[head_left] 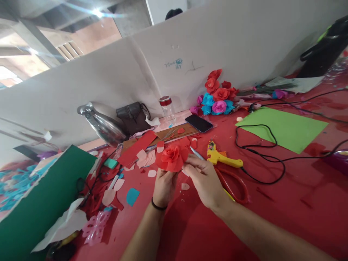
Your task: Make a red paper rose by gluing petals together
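Observation:
A red paper flower [170, 156] with wide outer petals is held above the red table [185, 235]. My left hand [165, 186], a dark band on its wrist, is closed under the flower, whose base is hidden. My right hand [202, 175] pinches the flower's lower right petal between thumb and fingers. Just right of that hand lie a yellow glue gun [224, 157] and red-handled scissors [233, 185]. Pink petal pieces [146, 158] and a blue piece [133, 196] lie to the left.
A green box [51, 199] stands at left, near a steel jug [103, 125] and a dark pouch [134, 117]. Behind are a glass jar [168, 108], a phone [199, 123] and a paper bouquet [219, 94]. Green paper [288, 130] and a black cable [284, 168] lie right.

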Demonstrator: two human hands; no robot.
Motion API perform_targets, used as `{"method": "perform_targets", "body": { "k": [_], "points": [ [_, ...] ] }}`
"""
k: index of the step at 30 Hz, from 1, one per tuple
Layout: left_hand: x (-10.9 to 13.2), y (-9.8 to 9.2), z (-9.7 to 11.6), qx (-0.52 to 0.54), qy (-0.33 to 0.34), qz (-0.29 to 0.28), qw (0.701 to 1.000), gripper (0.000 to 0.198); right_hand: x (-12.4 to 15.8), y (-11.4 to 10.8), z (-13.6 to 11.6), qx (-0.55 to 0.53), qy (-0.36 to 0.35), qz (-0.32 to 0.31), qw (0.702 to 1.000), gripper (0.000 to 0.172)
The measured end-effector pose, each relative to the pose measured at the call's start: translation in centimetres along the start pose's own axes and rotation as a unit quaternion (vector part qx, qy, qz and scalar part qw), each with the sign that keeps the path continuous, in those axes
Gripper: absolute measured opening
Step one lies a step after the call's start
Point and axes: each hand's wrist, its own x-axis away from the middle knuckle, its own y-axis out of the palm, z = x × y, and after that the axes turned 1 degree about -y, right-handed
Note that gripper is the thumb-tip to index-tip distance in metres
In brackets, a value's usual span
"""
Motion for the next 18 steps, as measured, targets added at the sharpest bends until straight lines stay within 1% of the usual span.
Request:
{"method": "perform_targets", "body": {
  "k": [3, 6, 10, 15, 18],
  "points": [
    [0.1, 0.1, 0.0, 0.0, -0.025, -0.03, 0.999, 0.02, -0.4, -0.2, 0.3, 0.011, -0.001, -0.001, 1.0, 0.015],
    [0.2, 0.2, -0.2, 0.009, -0.036, -0.054, 0.998, 0.021, -0.9, -0.4, 0.9, 0.006, 0.009, 0.016, 1.0, 0.016],
    [0.3, 0.3, -0.3, 0.0, -0.025, -0.064, 0.998, 0.024, -1.2, -0.5, 1.2, -0.023, 0.034, 0.024, 0.999, 0.016],
    [0.6, 0.7, -0.4, -0.029, 0.001, -0.078, 0.997, 0.026, -1.3, -0.6, 1.1, -0.04, 0.038, 0.036, 0.998, 0.018],
    [0.7, 0.8, -0.5, -0.038, 0.015, -0.081, 0.996, 0.028, -1.4, -0.6, 1.2, -0.046, 0.039, 0.036, 0.998, 0.014]
  ]
}}
